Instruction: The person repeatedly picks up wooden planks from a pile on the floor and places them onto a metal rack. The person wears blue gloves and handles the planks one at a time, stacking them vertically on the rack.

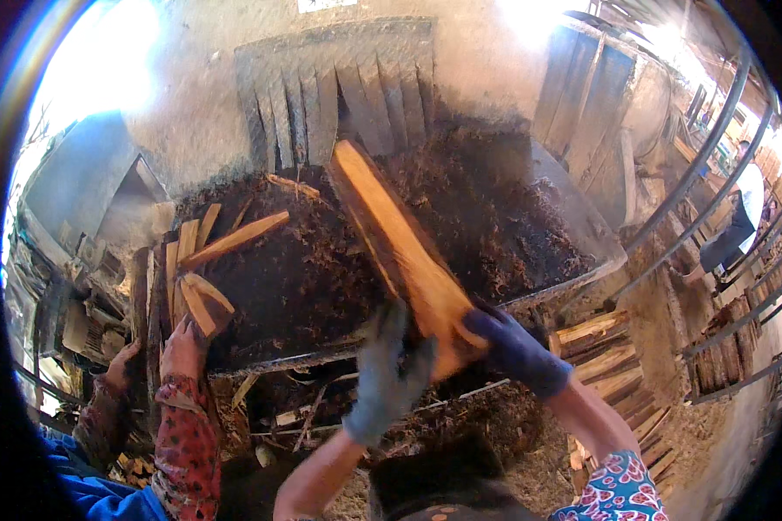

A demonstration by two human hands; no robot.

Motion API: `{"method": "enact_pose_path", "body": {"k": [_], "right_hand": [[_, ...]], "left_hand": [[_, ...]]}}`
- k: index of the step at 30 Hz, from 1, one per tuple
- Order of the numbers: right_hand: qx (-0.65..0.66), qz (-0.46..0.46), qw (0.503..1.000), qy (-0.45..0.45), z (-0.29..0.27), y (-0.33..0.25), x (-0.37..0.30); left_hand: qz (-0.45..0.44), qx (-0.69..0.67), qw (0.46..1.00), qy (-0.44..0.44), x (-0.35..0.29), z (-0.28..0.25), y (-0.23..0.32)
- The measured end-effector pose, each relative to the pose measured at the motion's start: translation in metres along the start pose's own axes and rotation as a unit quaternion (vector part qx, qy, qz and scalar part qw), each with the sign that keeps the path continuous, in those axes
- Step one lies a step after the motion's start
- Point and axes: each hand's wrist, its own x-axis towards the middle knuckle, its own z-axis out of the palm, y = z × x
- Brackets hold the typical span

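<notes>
Half done, seemingly: holding a plank (398, 233) in right grip (523, 354), beside unreadable left grip (384, 373), not yet past 12-o'clock flaps (374, 104).

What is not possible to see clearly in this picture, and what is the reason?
In the head view:
Near end of the wooden slab: blurred.
Left hand: blurred; whether it touches the slab is unclear.
Behind the strip curtain: mostly hidden by strips.
Co-worker: head cut off by the lower-left rim.
Distant person: too small for detail.
</notes>
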Motion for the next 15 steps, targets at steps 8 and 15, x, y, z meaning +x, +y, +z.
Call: {"method": "enact_pose_path", "body": {"k": [8,15], "right_hand": [[0.283,0.132,0.930,0.191,-0.058,0.115,-0.195],[-0.068,0.196,0.976,-0.062,-0.075,0.103,-0.201]], "left_hand": [[-0.436,-0.618,0.651,-0.065,-0.094,0.042,0.013],[-0.551,-0.500,0.637,-0.203,-0.107,0.098,0.044]]}}
